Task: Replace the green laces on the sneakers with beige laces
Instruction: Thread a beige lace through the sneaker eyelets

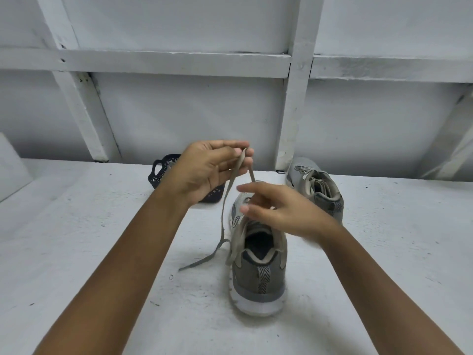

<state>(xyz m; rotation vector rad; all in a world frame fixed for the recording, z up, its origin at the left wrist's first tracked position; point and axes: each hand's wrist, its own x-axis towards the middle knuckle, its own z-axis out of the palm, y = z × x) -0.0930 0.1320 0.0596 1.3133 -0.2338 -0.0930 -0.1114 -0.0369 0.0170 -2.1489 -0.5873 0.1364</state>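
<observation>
White table [102, 252], basket [160, 172] behind left hand [204, 170] holding lace [224, 201], second sneaker [317, 185]

White surface [102, 252] bears near sneaker [258, 278], far sneaker [322, 190], black basket [161, 170].

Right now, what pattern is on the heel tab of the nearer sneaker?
Black-and-white chevrons on the heel tab; head view.

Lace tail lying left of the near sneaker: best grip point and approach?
I'd pinch the lace tail near its tip, from above-left: it lies flat on the table, clear of the sneaker; the left hand pinches it higher up.
</observation>
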